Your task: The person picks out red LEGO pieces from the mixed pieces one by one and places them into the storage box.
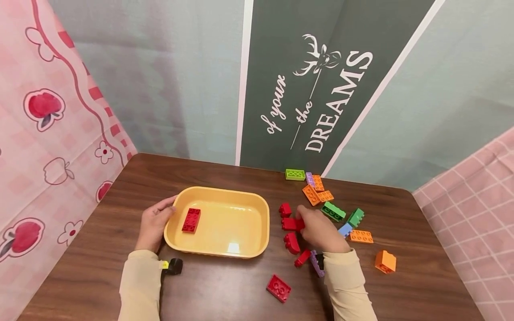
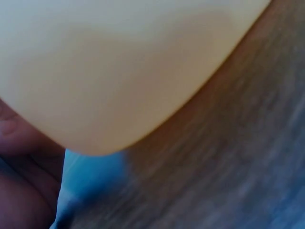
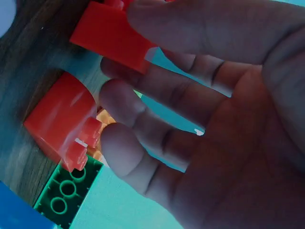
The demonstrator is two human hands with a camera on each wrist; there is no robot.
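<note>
My left hand (image 1: 154,225) grips the left end of a yellow tray (image 1: 225,223), thumb at its rim. One red toy brick (image 1: 191,220) lies inside it, toward the left. In the left wrist view the tray's wall (image 2: 119,86) fills much of the picture, with curled fingers beside it. To the right of the tray, my right hand (image 1: 321,229) pinches another red toy brick (image 1: 290,224) between thumb and fingers. Close around it are a small red brick (image 1: 285,209), a curved red brick (image 1: 292,243) and a narrow red brick (image 1: 302,258).
A flat red brick (image 1: 279,288) lies nearer the front. Beyond and right of my right hand are green bricks (image 1: 333,211), several orange bricks (image 1: 361,236) and a blue brick (image 1: 345,230). A purple brick (image 1: 317,264) sits beside the right sleeve. Curtains (image 1: 192,89) hang behind the table.
</note>
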